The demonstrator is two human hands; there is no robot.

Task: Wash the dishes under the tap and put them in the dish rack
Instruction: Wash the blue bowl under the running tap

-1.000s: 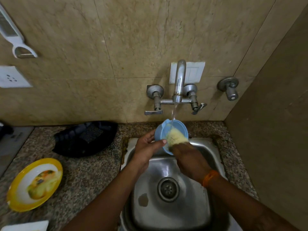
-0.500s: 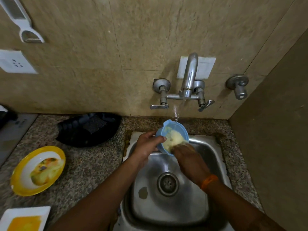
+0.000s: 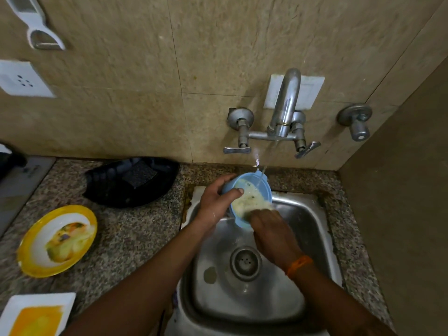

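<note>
Left hand (image 3: 215,202) grips tilted blue bowl (image 3: 263,187) under tap (image 3: 284,105); right hand (image 3: 271,229) scrubs inside, grip unclear, probably a sponge; soapy bowl could slip.

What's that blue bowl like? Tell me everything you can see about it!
The blue bowl is small, round and looks like plastic. It is tilted, its open side facing the camera, above the back of the steel sink. A thin stream from the tap falls onto its upper rim. Pale yellowish froth or food residue covers its inside. The left hand grips its left rim, thumb over the edge. The right hand reaches in from below, fingers hidden in the mess.
</note>
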